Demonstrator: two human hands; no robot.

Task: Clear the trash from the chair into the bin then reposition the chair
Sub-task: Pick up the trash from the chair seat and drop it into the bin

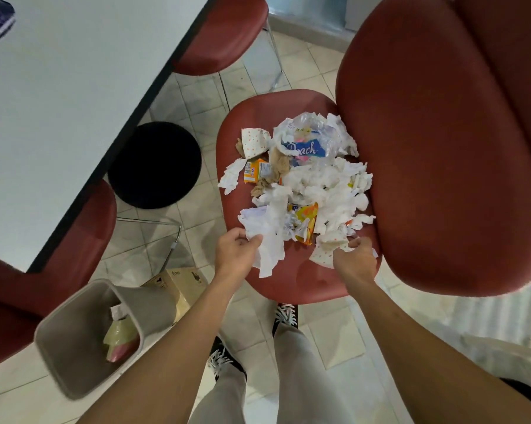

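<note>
Two hands working: your left hand (236,252) pinches white crumpled tissue (268,249), right hand (354,261) grips dotted paper (326,254) on the red padded chair (288,283); gather more, then swing left to the grey plastic bin (65,341).

Both bare forearms reach forward and down from the lower edge of the view, the left arm running up from the lower left and the right arm from the lower right, drawing closer together toward the hands. The left hand (238,250) is turned with its back up and its fingers (253,240) curled, pinching a crumpled white paper tissue (268,254). The right hand (354,260) has its fingers bent downward, gripping a crumpled white paper scrap with orange dots (326,254).
</note>
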